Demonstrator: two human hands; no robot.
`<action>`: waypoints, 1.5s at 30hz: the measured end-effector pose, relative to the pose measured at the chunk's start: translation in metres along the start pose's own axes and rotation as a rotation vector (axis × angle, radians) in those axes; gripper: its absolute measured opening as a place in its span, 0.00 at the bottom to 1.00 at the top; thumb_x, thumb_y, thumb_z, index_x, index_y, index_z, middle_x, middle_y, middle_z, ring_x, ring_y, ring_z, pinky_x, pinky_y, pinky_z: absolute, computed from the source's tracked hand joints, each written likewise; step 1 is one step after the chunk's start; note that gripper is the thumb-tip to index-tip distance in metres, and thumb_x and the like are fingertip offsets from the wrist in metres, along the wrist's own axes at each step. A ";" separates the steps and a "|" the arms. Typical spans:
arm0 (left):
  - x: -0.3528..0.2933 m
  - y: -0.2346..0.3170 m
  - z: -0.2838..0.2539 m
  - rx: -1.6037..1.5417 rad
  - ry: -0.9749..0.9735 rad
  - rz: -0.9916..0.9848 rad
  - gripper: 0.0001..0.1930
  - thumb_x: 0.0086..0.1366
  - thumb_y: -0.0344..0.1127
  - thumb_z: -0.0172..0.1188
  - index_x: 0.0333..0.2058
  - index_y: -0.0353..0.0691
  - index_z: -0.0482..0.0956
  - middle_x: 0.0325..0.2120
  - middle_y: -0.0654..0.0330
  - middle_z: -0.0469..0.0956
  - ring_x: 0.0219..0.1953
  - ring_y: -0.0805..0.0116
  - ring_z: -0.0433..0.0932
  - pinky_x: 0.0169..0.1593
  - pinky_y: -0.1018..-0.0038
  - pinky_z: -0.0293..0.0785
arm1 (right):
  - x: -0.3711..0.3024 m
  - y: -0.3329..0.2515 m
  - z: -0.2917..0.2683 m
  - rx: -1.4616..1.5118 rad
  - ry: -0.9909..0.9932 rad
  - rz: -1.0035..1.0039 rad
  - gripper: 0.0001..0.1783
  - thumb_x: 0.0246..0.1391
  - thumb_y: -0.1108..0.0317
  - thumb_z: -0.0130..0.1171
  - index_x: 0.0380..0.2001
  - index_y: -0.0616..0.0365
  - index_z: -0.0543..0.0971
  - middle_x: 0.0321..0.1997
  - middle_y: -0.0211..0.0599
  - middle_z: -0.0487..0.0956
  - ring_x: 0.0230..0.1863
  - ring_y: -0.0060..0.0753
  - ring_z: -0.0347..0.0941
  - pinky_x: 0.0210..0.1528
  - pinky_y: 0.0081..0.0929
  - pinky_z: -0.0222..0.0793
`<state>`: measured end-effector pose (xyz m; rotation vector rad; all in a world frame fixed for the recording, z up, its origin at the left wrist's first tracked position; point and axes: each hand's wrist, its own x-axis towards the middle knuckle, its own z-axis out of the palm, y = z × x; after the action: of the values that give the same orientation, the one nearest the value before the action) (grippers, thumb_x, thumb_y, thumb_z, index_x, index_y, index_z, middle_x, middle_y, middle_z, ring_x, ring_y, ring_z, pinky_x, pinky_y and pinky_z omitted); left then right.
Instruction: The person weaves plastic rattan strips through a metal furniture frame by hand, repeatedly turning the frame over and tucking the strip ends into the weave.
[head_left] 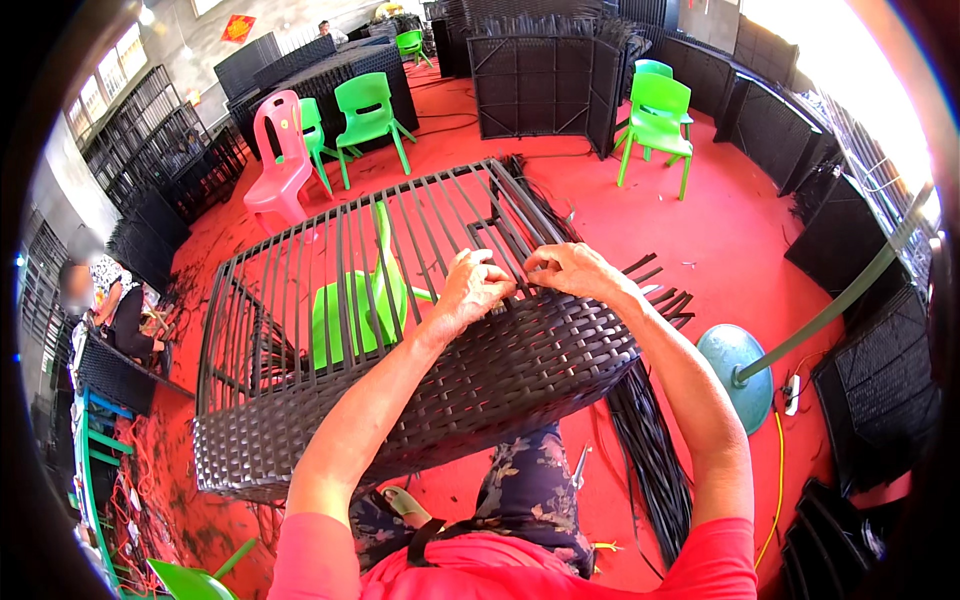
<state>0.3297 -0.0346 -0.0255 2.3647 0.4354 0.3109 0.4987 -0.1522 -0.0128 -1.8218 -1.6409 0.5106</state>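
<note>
Across my lap leans a dark brown wicker panel [480,375], its near part closely woven from flat plastic strips. Beyond the weave, bare parallel strips [425,215] run to the frame's far edge. My left hand [474,288] is closed at the upper edge of the weave, fingers curled on a dark strip. Just right of it, my right hand [572,272] pinches at the same row, fingertips bent down onto a strip. The fingers partly hide what they grip. Loose strip ends [665,295] stick out past the panel's right side.
A green chair [345,315] shows through the bare strips. A bundle of loose strips [645,450] hangs at my right, near a round blue-green stand base [735,375] with a pole. Ahead are a pink chair [280,150], green chairs [660,110] and stacked dark panels [540,85]. A person [120,300] sits far left.
</note>
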 end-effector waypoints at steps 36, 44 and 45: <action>-0.087 -0.033 -0.036 0.038 0.345 -0.073 0.11 0.53 0.41 0.57 0.29 0.40 0.80 0.48 0.49 0.65 0.53 0.54 0.58 0.55 0.63 0.53 | 0.014 -0.061 0.050 0.281 -0.208 0.060 0.17 0.47 0.54 0.54 0.26 0.59 0.77 0.22 0.31 0.75 0.23 0.22 0.68 0.25 0.21 0.64; -0.080 -0.035 -0.030 0.341 0.053 -0.202 0.12 0.56 0.44 0.52 0.34 0.48 0.79 0.58 0.47 0.54 0.60 0.43 0.46 0.61 0.56 0.41 | 0.016 -0.074 0.064 -0.056 -0.075 0.015 0.14 0.40 0.59 0.55 0.19 0.61 0.74 0.16 0.40 0.70 0.21 0.28 0.65 0.26 0.29 0.61; -0.081 -0.033 -0.033 0.322 0.030 -0.240 0.12 0.55 0.43 0.53 0.34 0.47 0.79 0.57 0.48 0.55 0.60 0.45 0.48 0.61 0.58 0.41 | 0.015 -0.077 0.065 -0.019 -0.062 0.013 0.14 0.41 0.60 0.55 0.20 0.63 0.73 0.14 0.39 0.67 0.19 0.23 0.61 0.24 0.28 0.58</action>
<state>0.2375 -0.0231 -0.0327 2.5837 0.8289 0.1745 0.4016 -0.1226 -0.0068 -1.8484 -1.6820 0.5643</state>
